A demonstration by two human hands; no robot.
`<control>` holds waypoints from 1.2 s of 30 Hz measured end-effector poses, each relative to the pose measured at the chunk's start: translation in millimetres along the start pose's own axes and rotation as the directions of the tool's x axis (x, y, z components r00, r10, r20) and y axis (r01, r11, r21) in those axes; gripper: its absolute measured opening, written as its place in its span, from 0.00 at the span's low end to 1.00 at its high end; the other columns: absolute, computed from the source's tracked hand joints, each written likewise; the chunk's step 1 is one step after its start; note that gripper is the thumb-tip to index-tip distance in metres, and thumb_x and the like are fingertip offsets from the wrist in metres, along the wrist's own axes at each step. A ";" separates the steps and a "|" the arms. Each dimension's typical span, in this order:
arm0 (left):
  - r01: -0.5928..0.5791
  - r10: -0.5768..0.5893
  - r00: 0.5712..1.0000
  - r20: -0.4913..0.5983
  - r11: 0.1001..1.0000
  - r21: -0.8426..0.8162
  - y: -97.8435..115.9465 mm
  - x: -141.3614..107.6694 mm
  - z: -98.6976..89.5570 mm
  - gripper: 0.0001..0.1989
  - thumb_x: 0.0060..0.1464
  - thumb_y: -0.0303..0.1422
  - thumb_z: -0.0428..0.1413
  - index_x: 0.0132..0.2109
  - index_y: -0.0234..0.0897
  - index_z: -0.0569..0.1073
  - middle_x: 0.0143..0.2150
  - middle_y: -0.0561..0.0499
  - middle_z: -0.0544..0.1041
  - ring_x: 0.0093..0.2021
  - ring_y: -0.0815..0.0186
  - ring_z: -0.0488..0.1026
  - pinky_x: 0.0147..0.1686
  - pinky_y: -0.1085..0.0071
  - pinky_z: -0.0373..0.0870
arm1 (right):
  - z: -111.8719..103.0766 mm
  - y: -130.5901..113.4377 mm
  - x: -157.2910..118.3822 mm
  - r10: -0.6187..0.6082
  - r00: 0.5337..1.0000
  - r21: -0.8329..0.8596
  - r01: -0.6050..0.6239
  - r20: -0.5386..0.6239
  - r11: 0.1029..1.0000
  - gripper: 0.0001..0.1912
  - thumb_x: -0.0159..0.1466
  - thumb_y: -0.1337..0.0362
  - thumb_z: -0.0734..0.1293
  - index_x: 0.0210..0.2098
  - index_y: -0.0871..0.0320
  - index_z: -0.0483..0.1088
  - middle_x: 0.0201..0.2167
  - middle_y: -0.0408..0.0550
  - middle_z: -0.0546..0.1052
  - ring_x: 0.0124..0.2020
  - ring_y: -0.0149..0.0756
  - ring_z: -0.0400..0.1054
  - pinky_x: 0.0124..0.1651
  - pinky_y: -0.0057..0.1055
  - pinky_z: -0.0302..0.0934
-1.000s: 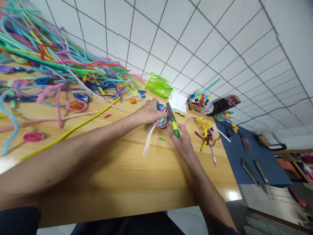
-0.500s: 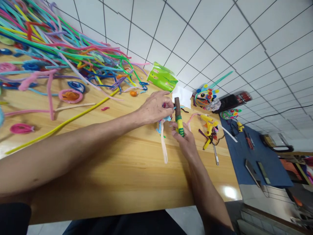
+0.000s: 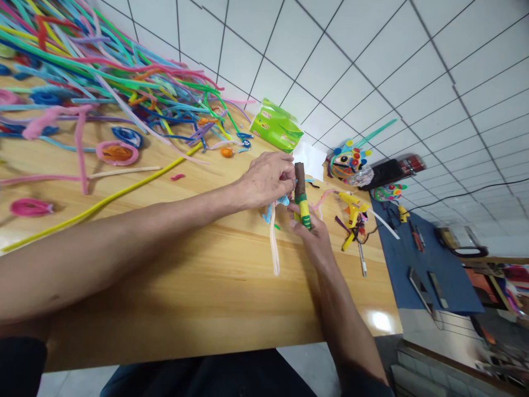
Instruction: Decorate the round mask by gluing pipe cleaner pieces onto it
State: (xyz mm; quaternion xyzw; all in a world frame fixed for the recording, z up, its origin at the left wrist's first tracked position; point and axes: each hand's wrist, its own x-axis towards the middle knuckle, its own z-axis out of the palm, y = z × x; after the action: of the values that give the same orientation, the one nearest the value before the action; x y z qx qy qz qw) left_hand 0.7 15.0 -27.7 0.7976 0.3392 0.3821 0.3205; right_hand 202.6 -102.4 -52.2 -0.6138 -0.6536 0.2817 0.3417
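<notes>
My left hand (image 3: 268,179) is closed with its fingertips pinched on a light blue fuzzy pipe-cleaner piece (image 3: 283,201), most of which the hand hides. A folded cream pipe cleaner (image 3: 274,242) dangles from below it over the tabletop. Close by on the right, my right hand (image 3: 312,229) is wrapped round a thick stick (image 3: 302,198) banded in brown, green and yellow, its brown end pointing away from me. The stick's top is right beside my left fingertips; whether they touch cannot be seen.
Colourful pipe cleaners (image 3: 136,77) heap up at the left back. A yellow pipe cleaner (image 3: 107,204) crosses the wooden table (image 3: 198,298). A green packet (image 3: 276,127) and white paper (image 3: 309,160) lie behind my hands. Rightward are a yellow glue gun (image 3: 353,208), decorated figures (image 3: 349,162) and a blue mat (image 3: 430,259).
The view has shifted slightly. My left hand has turned a little closer against the stick's brown end. Both hands keep their holds.
</notes>
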 end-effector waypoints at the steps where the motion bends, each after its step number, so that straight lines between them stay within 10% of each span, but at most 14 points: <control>1: 0.000 0.000 1.000 0.001 1.000 -0.002 -0.4 -0.1 0.2 0.10 0.56 0.25 0.58 0.28 0.40 0.76 0.46 0.48 0.84 0.66 0.53 0.74 0.67 0.54 0.68 | -0.4 -0.1 0.1 -0.010 1.000 -0.012 0.010 -0.001 1.000 0.19 0.64 0.56 0.70 0.54 0.50 0.82 0.60 0.49 0.80 0.64 0.54 0.71 0.72 0.61 0.58; 13: -0.007 0.007 1.000 0.027 1.000 0.012 -1.1 -0.2 1.6 0.10 0.54 0.25 0.57 0.28 0.39 0.79 0.47 0.48 0.83 0.58 0.55 0.78 0.63 0.59 0.73 | 3.4 3.5 -1.6 -0.187 0.981 -0.218 0.172 -0.048 0.961 0.09 0.69 0.60 0.65 0.45 0.52 0.76 0.47 0.50 0.80 0.53 0.46 0.73 0.61 0.49 0.66; 22: -0.002 0.002 1.000 -0.018 1.000 0.007 -1.3 -1.1 2.8 0.09 0.55 0.26 0.58 0.30 0.40 0.82 0.46 0.48 0.84 0.55 0.56 0.80 0.59 0.60 0.76 | 17.0 6.5 -1.8 -0.018 0.989 -0.048 0.012 -0.147 0.999 0.22 0.65 0.60 0.67 0.57 0.53 0.64 0.48 0.49 0.80 0.43 0.39 0.74 0.46 0.39 0.69; 36: -0.002 0.002 1.000 0.013 1.000 0.000 1.1 -5.5 5.6 0.10 0.55 0.25 0.59 0.28 0.41 0.81 0.48 0.49 0.85 0.67 0.51 0.74 0.68 0.51 0.69 | 20.6 9.6 4.0 -0.021 0.991 -0.170 -0.002 -0.132 0.985 0.08 0.64 0.58 0.64 0.42 0.52 0.66 0.29 0.40 0.72 0.30 0.36 0.66 0.35 0.34 0.61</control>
State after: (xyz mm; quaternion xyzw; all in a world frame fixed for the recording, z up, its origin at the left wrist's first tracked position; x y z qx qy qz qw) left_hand 3.0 8.7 -31.8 0.8005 0.3363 0.3773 0.3221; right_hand 192.1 -96.6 -71.9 -0.6551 -0.6538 0.1817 0.3322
